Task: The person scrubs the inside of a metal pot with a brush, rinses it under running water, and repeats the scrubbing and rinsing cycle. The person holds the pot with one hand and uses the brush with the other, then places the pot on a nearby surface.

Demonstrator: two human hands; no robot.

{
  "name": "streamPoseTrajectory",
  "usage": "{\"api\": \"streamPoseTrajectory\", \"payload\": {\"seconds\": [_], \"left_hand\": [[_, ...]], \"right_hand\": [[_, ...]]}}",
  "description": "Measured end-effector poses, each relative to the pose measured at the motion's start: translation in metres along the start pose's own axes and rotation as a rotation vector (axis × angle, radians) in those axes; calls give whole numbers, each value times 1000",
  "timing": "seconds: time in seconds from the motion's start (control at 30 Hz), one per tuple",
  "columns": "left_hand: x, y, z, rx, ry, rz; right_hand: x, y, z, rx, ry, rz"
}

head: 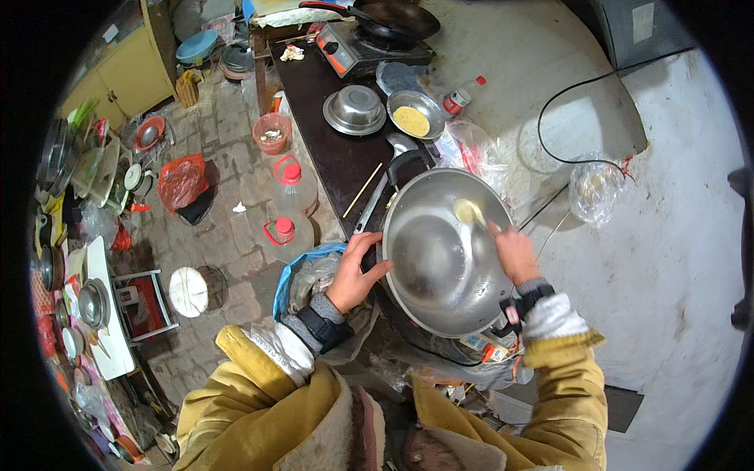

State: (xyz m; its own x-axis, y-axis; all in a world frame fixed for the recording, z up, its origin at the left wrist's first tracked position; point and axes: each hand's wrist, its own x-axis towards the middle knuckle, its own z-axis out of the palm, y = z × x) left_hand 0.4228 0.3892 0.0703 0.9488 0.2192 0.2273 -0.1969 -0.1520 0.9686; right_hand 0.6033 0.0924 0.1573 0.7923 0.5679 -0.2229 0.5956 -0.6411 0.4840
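Note:
A large stainless steel wok [436,265] with black handles stands tilted slightly before me on the dark table. My left hand [356,274] grips its left rim, thumb over the edge and fingers outside. Over the wok's right side, my right hand [515,253] pinches a pale yellow object [468,211] against the inner wall. Motion blurs that object, so its exact kind is unclear. Shiny wet-looking streaks run down the steel below it. Just left of the wok lie a metal ladle [372,203] and a single wooden chopstick [362,190].
Beyond the wok are a bowl of yellow batter-like mixture [411,120], upturned metal bowls [355,110] and a stove [371,50] bearing a dark frying pan [400,23]. Red-capped jugs [293,182] and a blue-rimmed bag [300,277] flank the table's left edge. A black cable [539,126] hangs at right.

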Motion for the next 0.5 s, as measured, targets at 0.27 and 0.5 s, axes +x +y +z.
{"api": "streamPoseTrajectory", "payload": {"seconds": [0.27, 0.5], "left_hand": [[-1, -9, 0, -40, 13, -12], [-2, -12, -1, -60, 6, 12]], "right_hand": [[-34, -2, -11, -91, -121, 34], [-2, -4, -13, -56, 222, -88]]}}
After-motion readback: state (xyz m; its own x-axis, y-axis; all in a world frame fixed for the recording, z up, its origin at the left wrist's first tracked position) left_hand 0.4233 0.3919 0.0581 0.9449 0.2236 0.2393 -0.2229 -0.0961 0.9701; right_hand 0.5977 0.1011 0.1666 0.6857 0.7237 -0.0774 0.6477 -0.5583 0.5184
